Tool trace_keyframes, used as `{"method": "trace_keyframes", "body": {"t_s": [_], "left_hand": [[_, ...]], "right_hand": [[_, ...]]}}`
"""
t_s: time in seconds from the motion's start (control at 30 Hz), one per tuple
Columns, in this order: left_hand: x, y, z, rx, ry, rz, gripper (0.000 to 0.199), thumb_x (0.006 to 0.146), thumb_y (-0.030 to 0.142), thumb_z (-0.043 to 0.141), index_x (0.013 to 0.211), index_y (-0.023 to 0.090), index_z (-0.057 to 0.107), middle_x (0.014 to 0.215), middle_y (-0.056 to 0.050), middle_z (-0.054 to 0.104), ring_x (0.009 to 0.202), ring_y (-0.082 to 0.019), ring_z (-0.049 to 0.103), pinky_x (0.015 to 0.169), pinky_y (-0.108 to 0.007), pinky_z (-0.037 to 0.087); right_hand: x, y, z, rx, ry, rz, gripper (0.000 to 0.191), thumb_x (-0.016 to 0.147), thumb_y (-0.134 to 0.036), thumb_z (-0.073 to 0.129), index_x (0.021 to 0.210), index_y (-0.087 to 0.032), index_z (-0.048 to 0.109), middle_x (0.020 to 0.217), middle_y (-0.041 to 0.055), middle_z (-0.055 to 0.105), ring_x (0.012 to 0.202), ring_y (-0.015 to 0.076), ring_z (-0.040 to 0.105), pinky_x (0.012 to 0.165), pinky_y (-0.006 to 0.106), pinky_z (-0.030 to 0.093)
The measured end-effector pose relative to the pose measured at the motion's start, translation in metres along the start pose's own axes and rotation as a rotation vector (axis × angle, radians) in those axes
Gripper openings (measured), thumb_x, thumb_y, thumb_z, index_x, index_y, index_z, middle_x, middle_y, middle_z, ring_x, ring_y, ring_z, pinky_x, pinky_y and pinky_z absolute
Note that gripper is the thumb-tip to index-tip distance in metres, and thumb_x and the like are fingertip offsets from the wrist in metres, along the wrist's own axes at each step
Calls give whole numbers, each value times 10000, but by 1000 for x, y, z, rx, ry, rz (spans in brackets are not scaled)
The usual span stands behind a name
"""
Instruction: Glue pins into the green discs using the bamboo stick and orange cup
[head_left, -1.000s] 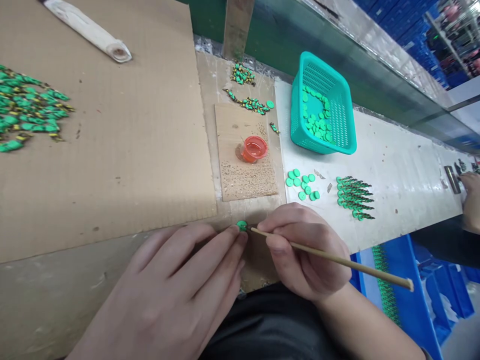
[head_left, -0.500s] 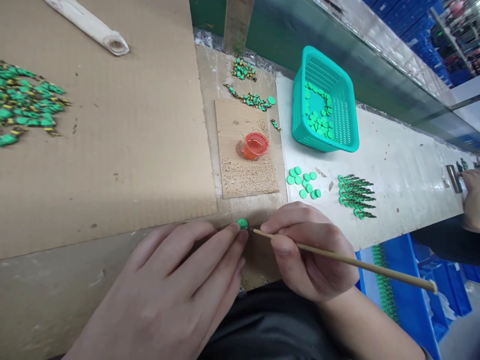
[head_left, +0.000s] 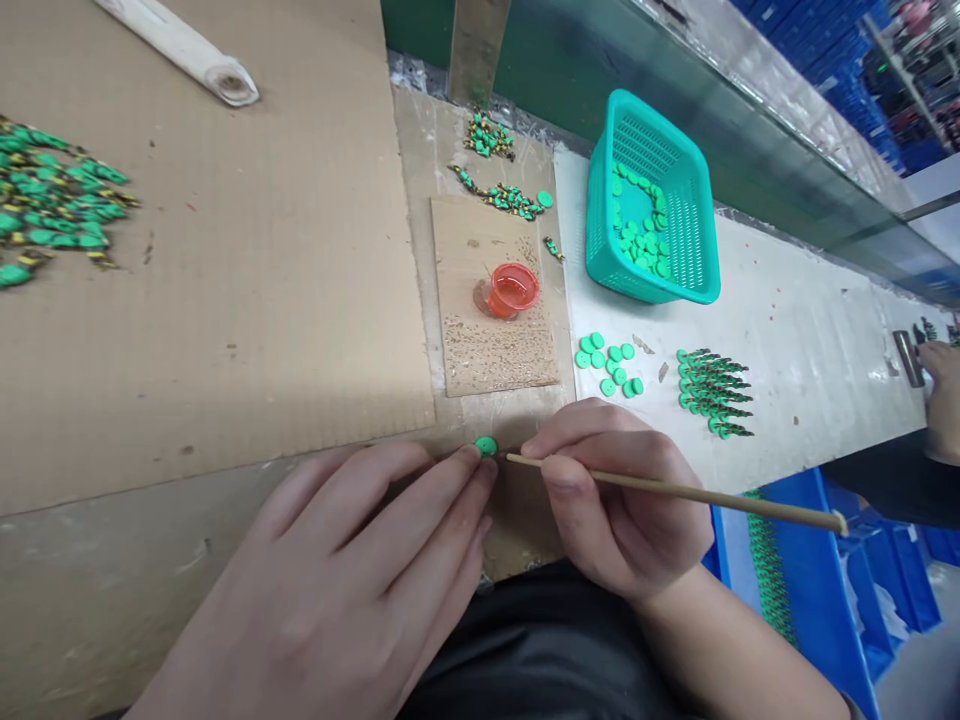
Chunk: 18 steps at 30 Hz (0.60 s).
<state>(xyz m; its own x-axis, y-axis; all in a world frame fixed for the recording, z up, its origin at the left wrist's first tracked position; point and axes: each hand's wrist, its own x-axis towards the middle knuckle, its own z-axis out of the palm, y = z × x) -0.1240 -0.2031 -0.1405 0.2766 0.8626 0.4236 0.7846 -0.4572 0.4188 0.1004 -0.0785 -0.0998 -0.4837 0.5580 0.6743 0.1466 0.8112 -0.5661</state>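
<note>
Between the fingertips of my left hand (head_left: 360, 560) is a small green disc (head_left: 486, 446), held near the table's front edge. My right hand (head_left: 622, 500) is closed round a thin wooden stick (head_left: 697, 492), its narrow tip pointing at the disc from the right. Whether something fine at the tip touches the disc, I cannot tell. Beyond my hands, a small red cup (head_left: 514, 290) of liquid stands on a cardboard square (head_left: 495, 360). Several loose green discs (head_left: 611, 362) lie to the right of it.
A teal basket (head_left: 652, 285) holds more discs. Rows of green-and-dark figures on discs (head_left: 712, 393) stand on the right; a pile of green, yellow and black pieces (head_left: 60, 200) lies left. Blue bins (head_left: 814, 560) are below. Another person's hand (head_left: 943, 390) shows at far right.
The stick's thick rear end has swung up and slightly left as my right hand turned a little. My left hand and the disc have stayed in place.
</note>
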Motion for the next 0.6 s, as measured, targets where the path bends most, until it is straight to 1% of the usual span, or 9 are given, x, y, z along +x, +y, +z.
{"method": "trace_keyframes", "body": {"t_s": [0.1,0.2,0.3,0.37,0.43,0.53,0.6], "left_hand": [[3,0,-1,11,31,5,426,1227,350,693,1641,285,769,1568,-27,861,1384,-342,780,1123,-589,622],[6,0,-2,15,30,15,414,1230,349,684,1626,259,768,1564,-25,862,1367,-343,774,1121,-591,609],[6,1,-3,25,28,17,410,1219,332,685,1617,296,775,1557,-20,864,1363,-341,787,1112,-588,625],[4,0,-3,23,16,11,423,1201,329,701,1616,338,783,1580,-25,854,1379,-344,796,1131,-588,644],[0,0,-2,10,1,5,441,1184,340,726,1621,357,791,1606,-44,842,1396,-351,798,1162,-593,656],[-4,-2,2,4,7,3,455,1176,352,738,1626,349,799,1586,-73,849,1379,-357,802,1185,-600,657],[-5,-3,4,13,19,6,445,1178,344,729,1616,347,807,1560,-73,861,1357,-352,803,1189,-592,648]], "right_hand": [[0,0,1,18,40,-6,163,1130,-11,702,1203,-154,723,928,64,852,834,194,846,710,329,747],[-1,0,1,31,49,15,199,1118,-5,704,1232,-166,733,931,55,848,835,205,848,693,342,760],[-2,0,1,47,39,25,212,1122,-21,709,1246,-188,745,941,51,860,820,212,847,676,361,772],[1,0,0,62,72,13,206,1126,-36,714,1250,-194,762,931,50,857,793,219,848,643,364,765],[9,3,-3,28,133,25,203,1138,-57,728,1252,-215,783,948,52,859,806,236,868,648,387,767],[34,14,-8,-125,222,98,154,1194,-153,749,1226,-295,802,1024,48,869,885,260,885,772,465,789],[55,26,-11,-194,240,98,103,1238,-241,736,1196,-319,789,1042,39,849,885,249,862,821,472,786]]}}
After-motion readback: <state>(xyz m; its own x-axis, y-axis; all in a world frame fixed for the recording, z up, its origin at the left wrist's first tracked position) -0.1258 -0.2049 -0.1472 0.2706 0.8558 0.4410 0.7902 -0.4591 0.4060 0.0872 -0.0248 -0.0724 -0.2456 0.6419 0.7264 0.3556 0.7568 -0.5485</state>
